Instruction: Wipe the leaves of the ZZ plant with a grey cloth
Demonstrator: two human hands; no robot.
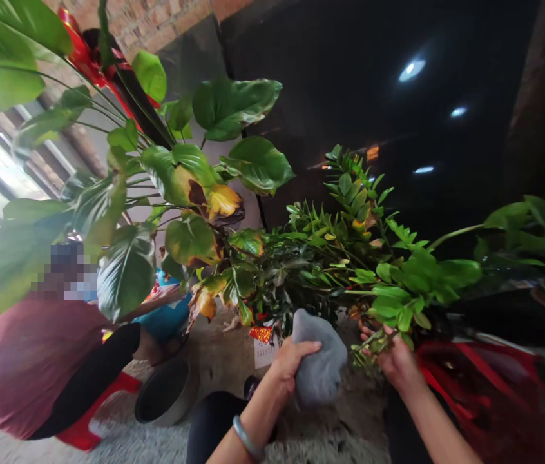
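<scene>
Dark wall behind, floor below: grey cloth [321, 367] at 6 o'clock, bunched in left hand [286, 365], fingers wrapped tight, face toward the leaves. Right hand [398, 362] at 5 pinches leafy frond [401, 303], likely steadying it beside the cloth. Metal bowl [166, 393] at 7, another person [26, 367] at 8.

The soft grey cloth [321, 374] in the left hand [288, 364] is plain, with no pattern. The small-leaved stem [398, 303] in the right hand [398, 364] is bright green, with a few yellow leaflets. The broad-leaved plant [234, 106] is deep green, blotched yellow and brown. The satin ribbon [76, 48] is red, a co-worker's top [26, 361] maroon, the low stool [79, 432] red, and the wrist bangle [246, 438] pale grey-blue.
</scene>
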